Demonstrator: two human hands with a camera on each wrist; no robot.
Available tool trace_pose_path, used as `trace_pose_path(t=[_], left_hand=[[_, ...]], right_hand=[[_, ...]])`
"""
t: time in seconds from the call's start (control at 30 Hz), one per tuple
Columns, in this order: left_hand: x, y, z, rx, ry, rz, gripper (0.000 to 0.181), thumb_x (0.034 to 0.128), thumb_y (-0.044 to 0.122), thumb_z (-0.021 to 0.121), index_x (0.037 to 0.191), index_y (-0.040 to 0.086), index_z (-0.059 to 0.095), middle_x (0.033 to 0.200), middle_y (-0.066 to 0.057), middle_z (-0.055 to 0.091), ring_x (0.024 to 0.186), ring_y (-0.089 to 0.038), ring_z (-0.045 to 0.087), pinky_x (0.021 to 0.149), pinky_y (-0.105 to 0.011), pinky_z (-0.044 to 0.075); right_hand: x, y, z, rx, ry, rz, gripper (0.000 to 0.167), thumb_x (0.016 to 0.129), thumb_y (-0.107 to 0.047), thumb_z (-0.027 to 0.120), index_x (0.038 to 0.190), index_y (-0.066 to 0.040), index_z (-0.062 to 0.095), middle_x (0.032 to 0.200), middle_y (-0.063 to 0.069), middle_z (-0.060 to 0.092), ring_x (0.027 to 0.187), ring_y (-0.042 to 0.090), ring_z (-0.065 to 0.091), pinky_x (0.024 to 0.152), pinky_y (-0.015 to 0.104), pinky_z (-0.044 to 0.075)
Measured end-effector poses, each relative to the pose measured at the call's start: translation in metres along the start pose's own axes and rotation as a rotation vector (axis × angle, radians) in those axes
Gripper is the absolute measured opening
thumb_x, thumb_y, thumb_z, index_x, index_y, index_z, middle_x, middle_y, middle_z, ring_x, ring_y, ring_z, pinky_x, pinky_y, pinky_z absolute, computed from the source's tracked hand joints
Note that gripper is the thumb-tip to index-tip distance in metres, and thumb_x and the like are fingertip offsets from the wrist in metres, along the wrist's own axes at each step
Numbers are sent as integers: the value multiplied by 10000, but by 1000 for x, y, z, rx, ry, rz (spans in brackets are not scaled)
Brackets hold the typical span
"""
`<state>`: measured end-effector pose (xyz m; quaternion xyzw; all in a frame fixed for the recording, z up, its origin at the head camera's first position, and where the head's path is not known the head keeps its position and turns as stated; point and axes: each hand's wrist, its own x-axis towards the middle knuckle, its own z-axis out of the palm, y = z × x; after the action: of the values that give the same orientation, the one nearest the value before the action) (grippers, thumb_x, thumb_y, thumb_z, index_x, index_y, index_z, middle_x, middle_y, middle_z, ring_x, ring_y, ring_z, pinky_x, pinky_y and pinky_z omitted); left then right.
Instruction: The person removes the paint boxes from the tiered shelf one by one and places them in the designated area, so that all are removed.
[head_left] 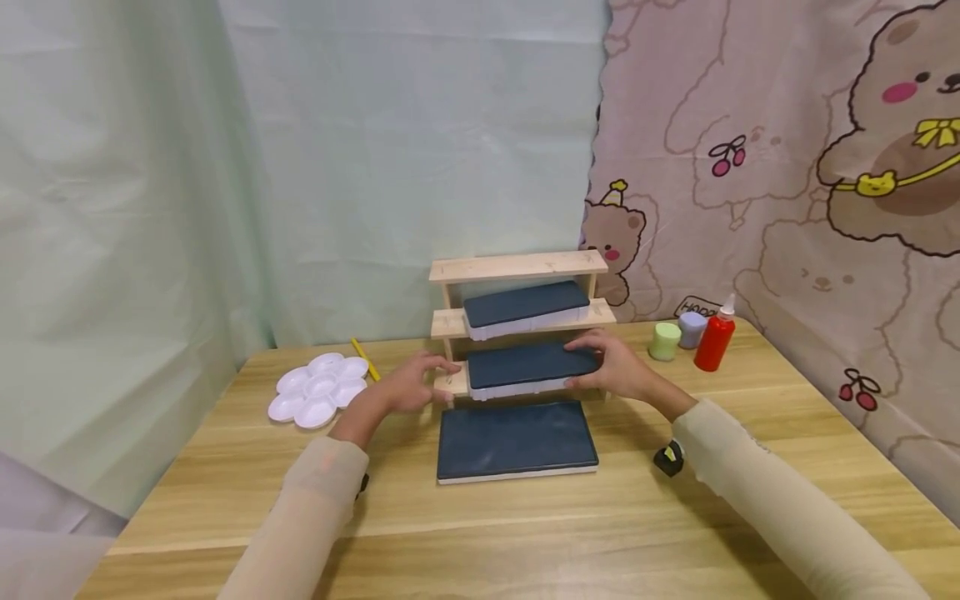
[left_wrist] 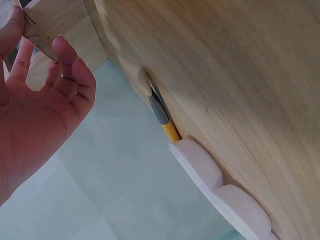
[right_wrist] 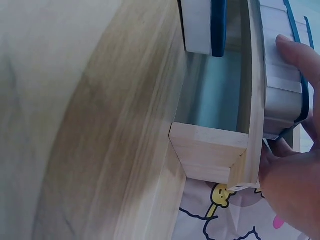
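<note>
Sleeves [head_left: 780,500] run off the lower edge before us. We see the left hand [head_left: 408,385] bent loosely, released, at the end of the wooden shelf [head_left: 454,383]; whether it touches, we cannot tell. The right hand [head_left: 620,368] grasps the dark-topped box [head_left: 517,367] there, hiding one end. Only the left wrist view gives us the brush [left_wrist: 172,132] with its grey ferrule [left_wrist: 159,111], beside the lobed palette [left_wrist: 197,159].

Boxes [head_left: 517,367]: navy tops, white sides
Stand [head_left: 517,267]: pale wood
Desk [head_left: 525,542]: yellow-brown, streaky woodgrain
Palette [head_left: 321,384]: white
Brush [left_wrist: 160,111]: yellow handle, grey ferrule
Bottle [head_left: 714,343]: red, pale tip
Near pot [head_left: 665,342]: light green
Far pot [head_left: 692,329]: lavender-blue
Back curtain [head_left: 420,150]: plain pale mint
Right curtain [head_left: 675,75]: dusty pink, cartoon bears, cherries
</note>
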<state>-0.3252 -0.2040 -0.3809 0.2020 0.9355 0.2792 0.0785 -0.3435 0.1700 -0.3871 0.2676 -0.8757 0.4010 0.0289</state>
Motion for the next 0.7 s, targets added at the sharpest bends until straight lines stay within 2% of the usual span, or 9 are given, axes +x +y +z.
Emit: trace_pose_path(t=[0.23,0.33,0.5,0.7], left_hand=[[1,-2,0,5,-2,-4,450,896,211,740,1329,153,633,1436,-215,436,1328,-412,385,1083,-585,313],[2,-2,1,21,-4,-4,447,895,222,743,1324,158,636,1431,-210,443,1326,-407,389,1082,-578,317],[3,0,1,18,-3,3,457,893,210,743,1331,146,630,1411,-200,466,1312,-401,402,1079,-575,322],[4,0,1,20,1,6,451,892,204,744,1326,147,635,1401,-192,478,1304,-392,413,1075,-571,331]], right_hand=[[1,0,1,-35,-10,-18,642,689,-298,922,1239,-89,665,1348,143,533,1239,332,483,1020,560,399],[2,0,3,-48,-24,-31,672,688,-318,922,1260,-89,654,1377,174,522,1263,346,468,1044,585,365],[5,2,4,-57,-25,-38,680,691,-308,922,1274,-85,654,1416,203,502,1289,367,453,1055,602,350],[6,6,3,-43,-6,-40,672,662,-286,939,1245,-70,683,1360,146,570,1278,343,478,1044,574,379]])
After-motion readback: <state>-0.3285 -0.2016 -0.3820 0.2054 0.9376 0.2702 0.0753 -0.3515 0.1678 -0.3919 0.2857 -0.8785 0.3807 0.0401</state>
